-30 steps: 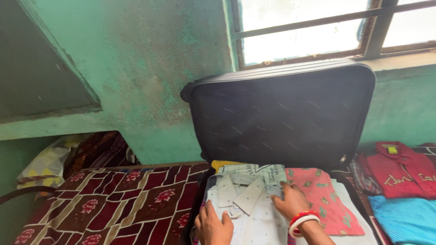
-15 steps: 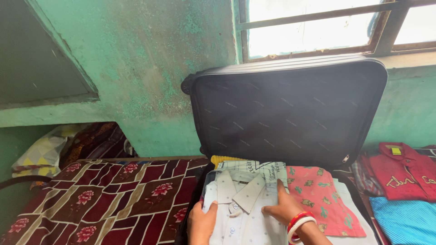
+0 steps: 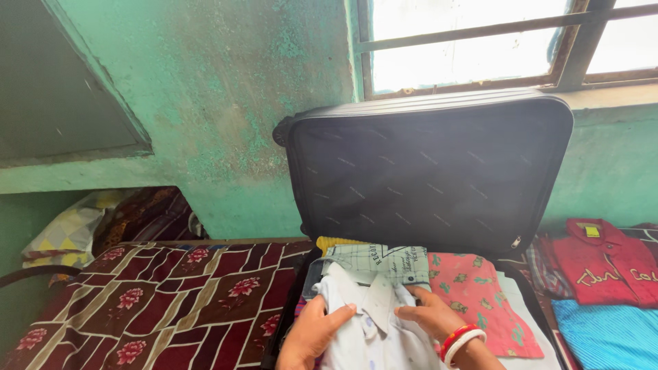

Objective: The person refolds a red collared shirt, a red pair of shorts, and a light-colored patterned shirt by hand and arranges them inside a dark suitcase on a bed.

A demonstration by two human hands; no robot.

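Observation:
A black suitcase [image 3: 432, 171] lies open on the bed, its lid leaning against the green wall. Inside it sits a folded white dotted shirt [image 3: 370, 322]. My left hand [image 3: 312, 336] grips the shirt's left side near the collar. My right hand [image 3: 432, 316], with red and white bangles at the wrist, holds the shirt's right side. Under and behind the white shirt lie a checked shirt [image 3: 384, 259] and a pink patterned garment [image 3: 480, 294].
A maroon floral bedspread [image 3: 164, 301] covers the bed on the left. Folded red shirt [image 3: 606, 260] and blue striped garment [image 3: 610, 336] lie at the right. Pillows [image 3: 68, 229] are stacked at the far left. A barred window [image 3: 480, 41] is above the suitcase.
Both hands have gathered the white shirt from its sides and bunched it toward me; its collar is now rumpled and more of the checked shirt behind shows.

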